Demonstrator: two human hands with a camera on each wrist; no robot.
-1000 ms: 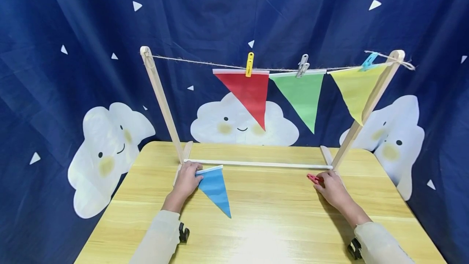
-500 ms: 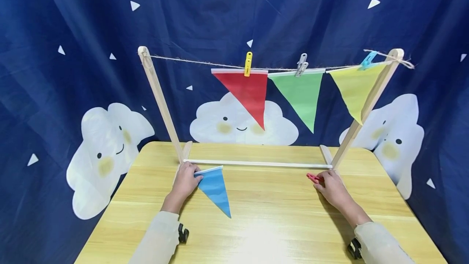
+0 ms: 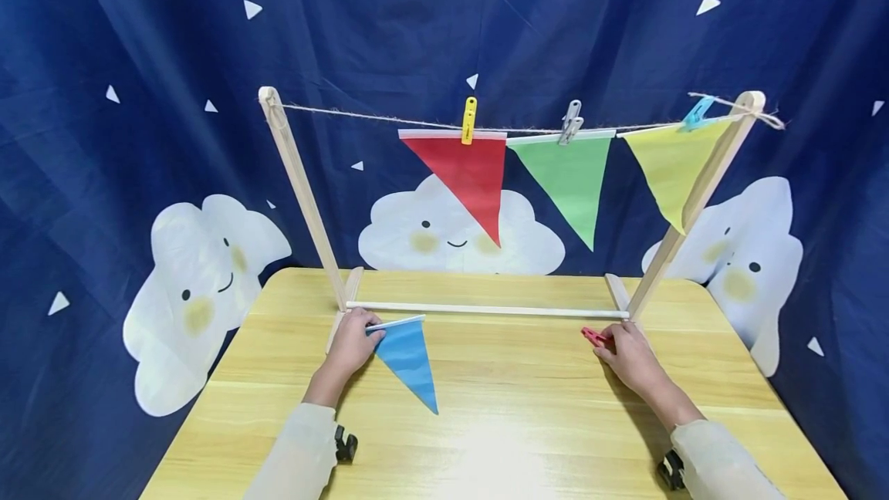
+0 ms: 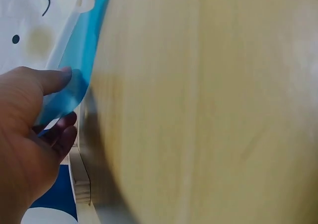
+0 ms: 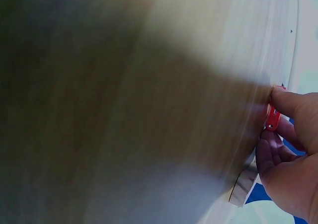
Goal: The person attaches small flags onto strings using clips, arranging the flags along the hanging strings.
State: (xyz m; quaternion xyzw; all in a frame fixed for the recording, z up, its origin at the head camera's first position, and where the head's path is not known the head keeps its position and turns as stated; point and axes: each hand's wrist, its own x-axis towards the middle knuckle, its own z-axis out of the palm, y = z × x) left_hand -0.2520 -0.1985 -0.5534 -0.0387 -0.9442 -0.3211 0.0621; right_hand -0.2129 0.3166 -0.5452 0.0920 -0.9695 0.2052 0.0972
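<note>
My left hand (image 3: 353, 342) pinches a blue triangular pennant (image 3: 410, 361) by one end of its white top band, beside the foot of the frame's left post. In the left wrist view the thumb presses on the blue pennant (image 4: 72, 87), with fingers behind it. Near the right post's foot, my right hand (image 3: 630, 353) holds a red clothespin (image 3: 595, 337) close to the tabletop. The right wrist view shows that red clothespin (image 5: 273, 115) between thumb and fingers. Above, a red pennant (image 3: 472, 176), a green pennant (image 3: 572, 176) and a yellow pennant (image 3: 674, 164) hang from a twine line (image 3: 368, 115).
A yellow clothespin (image 3: 469, 120), a grey clothespin (image 3: 571, 123) and a light blue clothespin (image 3: 698, 113) clip the pennants. Wooden posts, left (image 3: 302, 187) and right (image 3: 718, 164), carry the twine. A white rod (image 3: 486, 310) joins their feet on the wooden table (image 3: 486, 384).
Both hands keep their hold and stay almost where they were. The head view has shifted very slightly; the hanging pennants have not changed.
</note>
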